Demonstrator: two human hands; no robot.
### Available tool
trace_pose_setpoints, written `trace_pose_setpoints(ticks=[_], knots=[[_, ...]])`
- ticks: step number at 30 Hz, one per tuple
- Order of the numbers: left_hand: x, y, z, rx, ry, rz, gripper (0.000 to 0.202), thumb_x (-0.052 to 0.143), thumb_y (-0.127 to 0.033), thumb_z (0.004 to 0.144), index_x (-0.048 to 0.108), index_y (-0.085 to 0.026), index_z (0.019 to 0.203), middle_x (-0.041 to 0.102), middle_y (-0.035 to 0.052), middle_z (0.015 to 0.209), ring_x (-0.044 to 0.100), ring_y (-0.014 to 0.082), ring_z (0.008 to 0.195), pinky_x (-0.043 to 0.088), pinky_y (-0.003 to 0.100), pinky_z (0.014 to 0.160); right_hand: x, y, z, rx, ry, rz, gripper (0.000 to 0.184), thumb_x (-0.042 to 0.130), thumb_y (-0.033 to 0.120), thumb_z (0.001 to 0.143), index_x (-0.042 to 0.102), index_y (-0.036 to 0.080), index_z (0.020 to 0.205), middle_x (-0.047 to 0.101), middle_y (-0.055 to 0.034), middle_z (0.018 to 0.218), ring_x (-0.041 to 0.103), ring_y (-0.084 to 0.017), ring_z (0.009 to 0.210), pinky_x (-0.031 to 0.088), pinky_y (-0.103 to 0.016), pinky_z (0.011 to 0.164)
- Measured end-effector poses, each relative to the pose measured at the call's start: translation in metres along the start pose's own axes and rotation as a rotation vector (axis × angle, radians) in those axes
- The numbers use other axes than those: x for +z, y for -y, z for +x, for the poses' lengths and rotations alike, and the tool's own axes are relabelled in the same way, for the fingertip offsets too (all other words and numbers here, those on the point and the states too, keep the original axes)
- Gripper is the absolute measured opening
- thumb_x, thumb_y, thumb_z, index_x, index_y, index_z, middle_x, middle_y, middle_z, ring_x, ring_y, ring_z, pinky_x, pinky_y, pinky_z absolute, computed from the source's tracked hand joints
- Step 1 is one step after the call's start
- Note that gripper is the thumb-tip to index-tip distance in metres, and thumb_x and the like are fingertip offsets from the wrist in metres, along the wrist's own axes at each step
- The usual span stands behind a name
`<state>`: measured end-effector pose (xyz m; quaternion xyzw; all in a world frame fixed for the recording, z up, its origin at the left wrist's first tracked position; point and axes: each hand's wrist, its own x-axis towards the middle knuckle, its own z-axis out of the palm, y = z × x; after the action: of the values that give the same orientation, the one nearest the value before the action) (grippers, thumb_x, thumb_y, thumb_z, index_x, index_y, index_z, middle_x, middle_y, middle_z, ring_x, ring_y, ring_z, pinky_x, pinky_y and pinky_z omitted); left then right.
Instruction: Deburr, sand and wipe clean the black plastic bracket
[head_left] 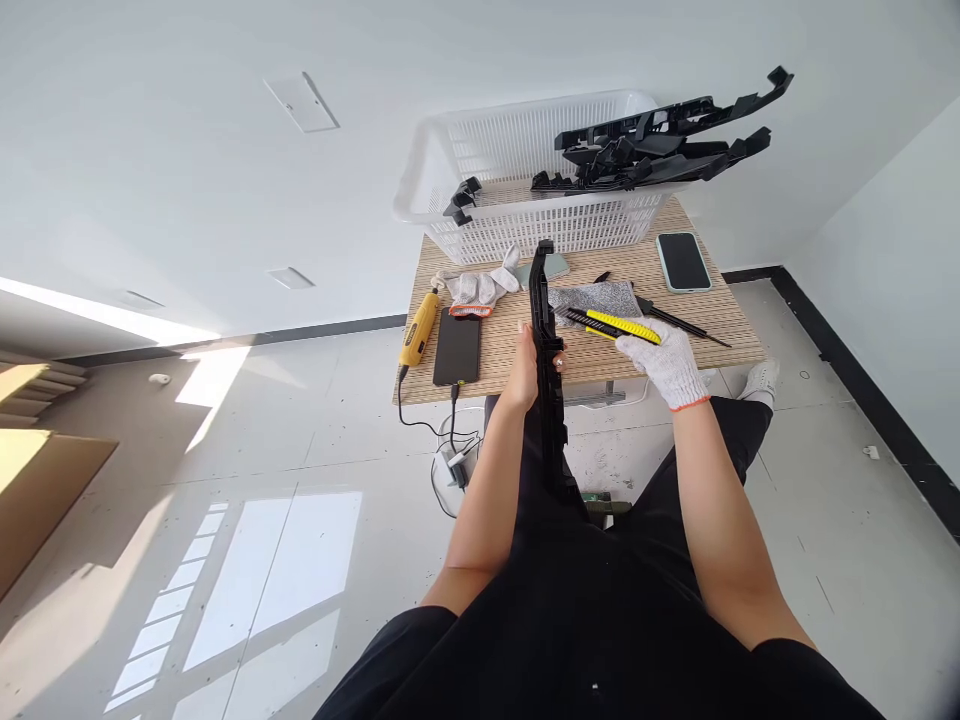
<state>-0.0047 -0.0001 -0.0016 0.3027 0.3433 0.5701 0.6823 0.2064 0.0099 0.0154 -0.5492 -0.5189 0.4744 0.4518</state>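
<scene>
My bare left hand (pixel 526 368) is wrapped round a long black plastic trim part (pixel 551 400), held upright in front of me with its lower end near my lap. My right hand (pixel 664 360), in a white knit glove with an orange cuff, grips a yellow and black utility knife (pixel 616 327). The knife points left, its front end close to the trim part's edge; whether they touch I cannot tell. Behind the knife lies a grey cloth (pixel 596 297) on the wooden table (pixel 499 345).
A white plastic basket (pixel 517 228) holding several black trim parts (pixel 645 150) stands at the back. On the table lie a yellow corded tool (pixel 418 330), a black power bank (pixel 457 347), a spare glove (pixel 480 288) and a phone (pixel 683 262). Cables hang at the left edge.
</scene>
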Motion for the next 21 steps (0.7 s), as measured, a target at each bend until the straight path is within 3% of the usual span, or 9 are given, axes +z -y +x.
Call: trace_pose_setpoints(ticks=[2,5,9,12,16,21], knots=[[0.0003,-0.0001,0.0001,-0.001,-0.006,0.0,0.054,0.032,-0.067,0.097,0.06,-0.02,0.098,0.058,0.002,0.077,0.048,0.0076,0.054,0.044,0.019,0.052,0.0,-0.0009,0.0001,0.003,0.024,-0.022,0.048,0.082,0.039,0.066,0.076,0.016,0.108,0.061,0.0004,0.066,0.045,-0.009,0.053,0.036,-0.023,0.046],[0.0004,0.0,0.0005,-0.001,0.004,-0.005,0.054,0.032,-0.065,0.098,0.06,-0.02,0.098,0.059,0.0023,0.077,0.048,0.0074,0.053,0.043,0.019,0.052,0.0002,-0.0018,0.0001,-0.01,-0.05,0.013,0.049,0.08,0.042,0.069,0.075,0.017,0.111,0.058,0.0018,0.064,0.041,-0.007,0.05,0.033,-0.023,0.044],[0.0004,0.0004,0.0012,-0.016,-0.01,-0.024,0.055,0.033,-0.065,0.098,0.062,-0.019,0.099,0.059,0.0027,0.077,0.047,0.0074,0.053,0.043,0.019,0.052,0.0006,-0.0005,-0.0005,-0.019,0.034,-0.019,0.049,0.082,0.039,0.066,0.076,0.015,0.109,0.06,0.0005,0.066,0.044,-0.008,0.053,0.036,-0.023,0.046],[0.0007,0.0003,0.0014,-0.017,-0.006,-0.033,0.055,0.032,-0.064,0.099,0.063,-0.018,0.099,0.058,0.0026,0.076,0.047,0.0074,0.052,0.043,0.019,0.051,0.001,0.001,-0.001,-0.018,-0.016,0.003,0.05,0.08,0.041,0.069,0.075,0.015,0.112,0.061,-0.0002,0.069,0.044,-0.008,0.053,0.036,-0.023,0.046],[0.0013,-0.0005,0.001,-0.034,-0.036,-0.036,0.054,0.033,-0.064,0.098,0.064,-0.019,0.099,0.059,0.0025,0.075,0.047,0.0074,0.052,0.043,0.019,0.051,0.0015,0.0013,-0.0008,-0.011,0.032,-0.018,0.05,0.082,0.04,0.066,0.076,0.015,0.109,0.061,-0.0004,0.069,0.044,-0.008,0.053,0.036,-0.023,0.047],[0.0,0.0002,0.0009,-0.038,-0.037,-0.026,0.054,0.033,-0.064,0.099,0.064,-0.019,0.099,0.06,0.0029,0.077,0.048,0.0074,0.053,0.044,0.019,0.051,0.0014,0.0018,-0.0008,-0.008,-0.021,-0.004,0.05,0.082,0.042,0.067,0.076,0.016,0.11,0.061,-0.0002,0.067,0.045,-0.009,0.054,0.036,-0.023,0.047]])
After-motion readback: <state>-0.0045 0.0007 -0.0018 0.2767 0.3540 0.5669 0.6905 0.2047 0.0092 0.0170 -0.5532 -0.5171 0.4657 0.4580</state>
